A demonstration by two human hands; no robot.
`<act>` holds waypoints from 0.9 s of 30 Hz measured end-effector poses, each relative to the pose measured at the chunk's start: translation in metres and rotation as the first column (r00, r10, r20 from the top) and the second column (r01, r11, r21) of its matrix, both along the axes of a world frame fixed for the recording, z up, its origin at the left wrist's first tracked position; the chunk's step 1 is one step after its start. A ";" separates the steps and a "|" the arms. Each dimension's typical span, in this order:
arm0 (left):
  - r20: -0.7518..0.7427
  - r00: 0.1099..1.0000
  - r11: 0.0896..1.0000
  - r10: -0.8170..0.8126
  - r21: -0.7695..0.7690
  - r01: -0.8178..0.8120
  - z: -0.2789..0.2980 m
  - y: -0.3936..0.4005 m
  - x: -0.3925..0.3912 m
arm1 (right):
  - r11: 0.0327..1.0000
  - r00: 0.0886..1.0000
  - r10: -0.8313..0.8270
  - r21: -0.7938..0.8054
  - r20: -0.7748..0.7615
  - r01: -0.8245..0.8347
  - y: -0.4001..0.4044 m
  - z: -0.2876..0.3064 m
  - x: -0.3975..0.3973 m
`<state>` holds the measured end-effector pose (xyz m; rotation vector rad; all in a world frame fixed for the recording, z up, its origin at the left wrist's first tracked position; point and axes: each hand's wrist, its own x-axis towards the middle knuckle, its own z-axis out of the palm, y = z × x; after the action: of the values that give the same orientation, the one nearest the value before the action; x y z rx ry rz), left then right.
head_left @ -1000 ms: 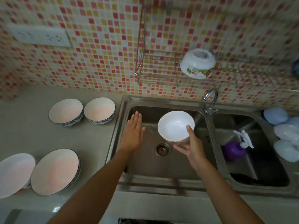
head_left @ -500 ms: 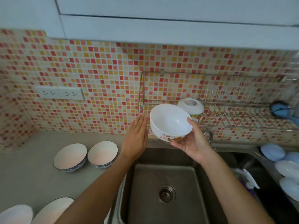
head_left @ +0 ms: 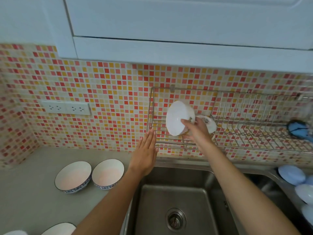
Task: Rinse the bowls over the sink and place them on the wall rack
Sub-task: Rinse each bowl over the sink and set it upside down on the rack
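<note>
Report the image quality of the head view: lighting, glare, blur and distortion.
Head view: soft, even daylight with no hard shadows; wide-angle bending curves the cabinet edge and the rack; a dull sheen on the sink wall; the bowl in the right hand is slightly smeared; the left hand is sharp.

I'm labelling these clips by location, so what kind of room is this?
Most likely a home kitchen: a steel sink set into the counter, a wire dish rack on the mosaic-tiled wall, and bowls waiting on the counter.
</note>
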<state>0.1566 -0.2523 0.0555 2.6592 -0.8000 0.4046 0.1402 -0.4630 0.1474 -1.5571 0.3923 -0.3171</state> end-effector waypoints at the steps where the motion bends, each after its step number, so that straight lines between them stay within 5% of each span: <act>1: -0.004 1.000 1.000 -0.004 -0.006 0.004 0.000 0.000 0.000 | 0.976 1.000 -0.019 -0.218 0.025 0.024 0.002 -0.003 0.007; 3: -0.010 1.000 1.000 -0.002 -0.013 0.002 0.001 -0.001 0.000 | 0.824 0.995 0.008 -0.564 0.099 0.049 0.006 -0.010 0.020; 6: -0.010 1.000 1.000 0.017 -0.011 -0.017 0.001 -0.002 0.001 | 0.580 0.991 0.096 -0.814 0.095 0.021 0.011 -0.021 0.034; 9: -0.007 1.000 1.000 0.027 -0.012 -0.027 -0.001 -0.003 0.003 | 0.333 0.989 0.147 -0.940 -0.023 -0.072 0.009 -0.030 0.048; 14: 0.001 1.000 0.999 0.020 -0.039 -0.020 -0.002 -0.002 0.005 | 0.115 0.982 0.158 -0.986 -0.102 -0.121 0.013 -0.028 0.062; 27: -0.004 1.000 0.997 0.024 -0.078 -0.024 -0.006 -0.001 0.006 | 0.379 0.944 0.268 -0.880 -0.192 -0.286 0.006 -0.040 0.066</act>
<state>0.1624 -0.2536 0.0497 2.5988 -0.7371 0.4286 0.2059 -0.4570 0.1070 -2.6831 -0.1103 -0.2501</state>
